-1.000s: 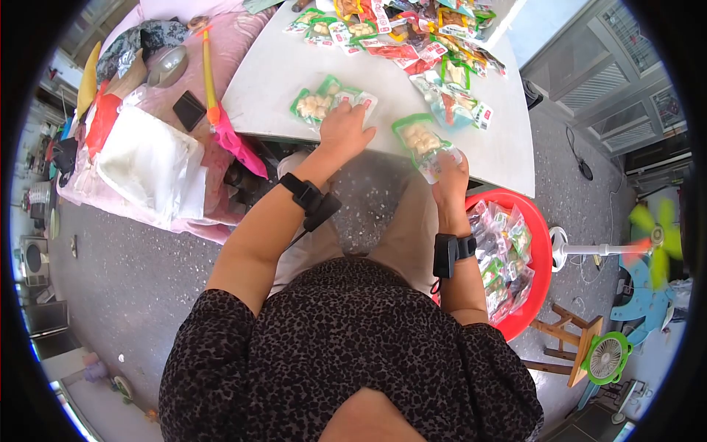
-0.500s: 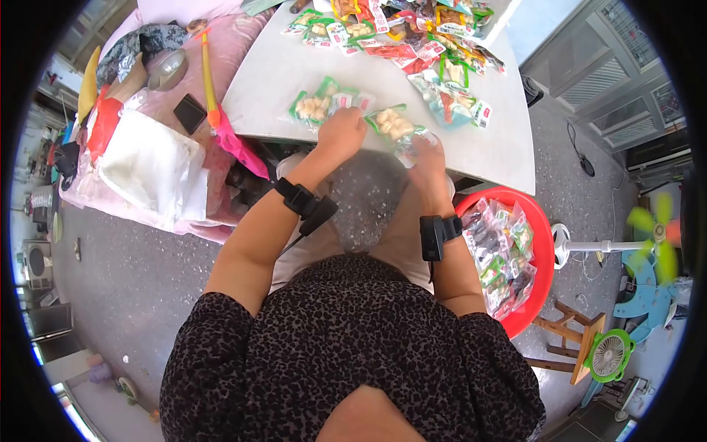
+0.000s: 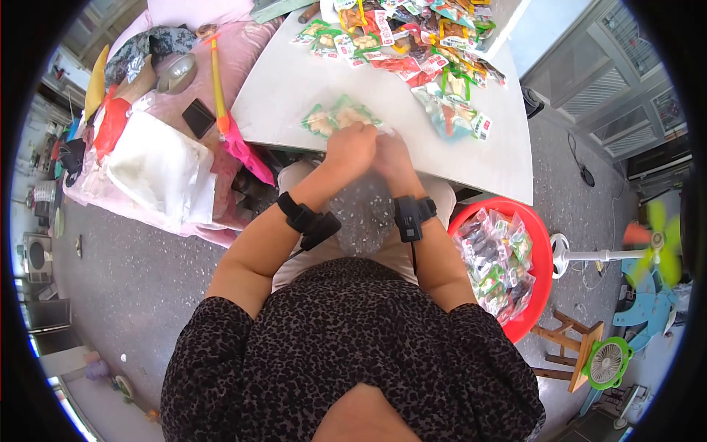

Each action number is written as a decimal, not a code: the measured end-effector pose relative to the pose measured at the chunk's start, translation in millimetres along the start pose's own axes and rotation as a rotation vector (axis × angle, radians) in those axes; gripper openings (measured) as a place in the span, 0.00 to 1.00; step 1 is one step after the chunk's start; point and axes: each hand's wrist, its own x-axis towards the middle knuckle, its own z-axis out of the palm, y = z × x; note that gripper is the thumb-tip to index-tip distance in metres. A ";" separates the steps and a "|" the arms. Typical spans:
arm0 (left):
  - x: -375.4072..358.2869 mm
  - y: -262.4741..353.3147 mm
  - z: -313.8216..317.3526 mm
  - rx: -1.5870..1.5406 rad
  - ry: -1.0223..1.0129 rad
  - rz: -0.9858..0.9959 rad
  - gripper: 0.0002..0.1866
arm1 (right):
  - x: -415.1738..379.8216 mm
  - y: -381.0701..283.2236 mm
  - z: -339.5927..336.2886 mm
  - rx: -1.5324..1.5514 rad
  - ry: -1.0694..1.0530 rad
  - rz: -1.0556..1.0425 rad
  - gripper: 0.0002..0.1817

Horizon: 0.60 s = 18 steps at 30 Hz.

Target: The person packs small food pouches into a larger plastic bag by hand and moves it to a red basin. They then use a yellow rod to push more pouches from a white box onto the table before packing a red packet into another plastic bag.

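On the near edge of the white table, my left hand [image 3: 350, 153] and my right hand [image 3: 393, 155] are close together, fingers closed and pinching at the lower end of a snack packet [image 3: 349, 112]. This packet has green edges and pale pieces inside, and is slightly blurred. My fingertips partly hide its lower end. A second green-edged packet [image 3: 319, 123] of pale pieces lies just left of it, touching or overlapping.
A pile of colourful packets [image 3: 412, 44] covers the back of the table [image 3: 272, 110]; a blue-tinted packet [image 3: 445, 114] lies right of centre. A red basin [image 3: 543, 272] full of packets stands at right. Left is a pink-covered surface [image 3: 239, 48] with white sheets [image 3: 155, 166].
My right hand has moved left beside my left hand, bringing its packet along. Both packets now lie closer together. The view has shifted slightly.
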 end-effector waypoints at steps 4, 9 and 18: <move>-4.9 2.0 0.9 -0.007 -0.003 0.021 0.05 | 5.1 4.4 1.6 -1.100 -0.057 -0.385 0.07; -9.7 -3.6 -6.1 -0.002 -0.001 0.056 0.05 | -5.2 -23.9 6.7 -1.511 -0.368 -0.275 0.09; -16.6 -6.6 -9.4 -0.035 0.010 0.237 0.05 | 9.9 37.8 4.5 -0.480 -0.050 -0.328 0.11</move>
